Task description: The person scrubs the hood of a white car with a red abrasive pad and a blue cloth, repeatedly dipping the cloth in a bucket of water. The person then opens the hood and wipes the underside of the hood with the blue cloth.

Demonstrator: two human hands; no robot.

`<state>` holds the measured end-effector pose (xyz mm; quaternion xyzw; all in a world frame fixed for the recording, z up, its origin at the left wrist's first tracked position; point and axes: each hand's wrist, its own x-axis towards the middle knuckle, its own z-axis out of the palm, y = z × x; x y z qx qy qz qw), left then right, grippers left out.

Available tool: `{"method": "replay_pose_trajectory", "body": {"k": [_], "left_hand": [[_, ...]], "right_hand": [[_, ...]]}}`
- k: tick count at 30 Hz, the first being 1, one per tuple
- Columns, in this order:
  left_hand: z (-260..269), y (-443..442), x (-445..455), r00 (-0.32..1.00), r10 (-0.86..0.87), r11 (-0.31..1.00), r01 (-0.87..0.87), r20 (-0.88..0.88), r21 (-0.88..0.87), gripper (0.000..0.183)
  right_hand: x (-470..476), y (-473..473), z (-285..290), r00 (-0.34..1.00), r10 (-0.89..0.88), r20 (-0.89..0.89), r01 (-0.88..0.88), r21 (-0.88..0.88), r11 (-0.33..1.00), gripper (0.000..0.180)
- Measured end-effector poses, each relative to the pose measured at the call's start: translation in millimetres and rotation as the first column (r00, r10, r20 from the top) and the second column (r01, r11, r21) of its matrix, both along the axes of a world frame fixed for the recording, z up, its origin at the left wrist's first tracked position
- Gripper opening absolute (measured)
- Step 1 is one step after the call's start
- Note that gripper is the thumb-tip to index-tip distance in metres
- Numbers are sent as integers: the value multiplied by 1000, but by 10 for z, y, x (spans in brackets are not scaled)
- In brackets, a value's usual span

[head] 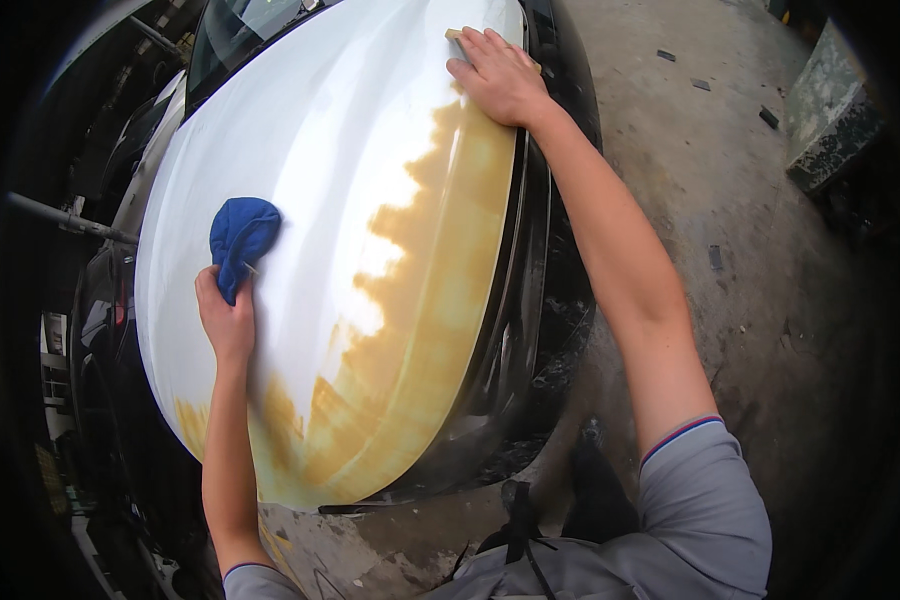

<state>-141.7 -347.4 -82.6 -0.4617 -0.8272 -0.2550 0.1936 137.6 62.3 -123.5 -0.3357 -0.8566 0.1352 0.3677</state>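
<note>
A car hood fills the middle of the view, white over most of its surface, with uneven yellow-tan patches along its right and near edges. My left hand grips a blue cloth over the left part of the hood; a thin pale thing pokes out beside the fingers. At the far right edge of the hood, my right hand lies flat, pressed on a thin yellowish sheet or pad whose ends show past the fingers. Its palm hides most of that piece.
The dark front end of the car borders the hood on the right. A windshield lies at the upper left. Small dark scraps lie on the concrete floor, near a worn, paint-flaked block. Another dark vehicle stands at left.
</note>
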Motion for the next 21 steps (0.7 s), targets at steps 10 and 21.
{"method": "replay_pose_trajectory", "body": {"k": [10,21], "left_hand": [[-34,-67,-45,998,17,999,-16,-58,33,47],[45,-86,-6,1000,11,999,-11,-5,43,48]], "right_hand": [[397,-3098,-110,999,-29,41,23,148,989,66],[482,-4015,45,965,204,162,-225,125,966,66]]}}
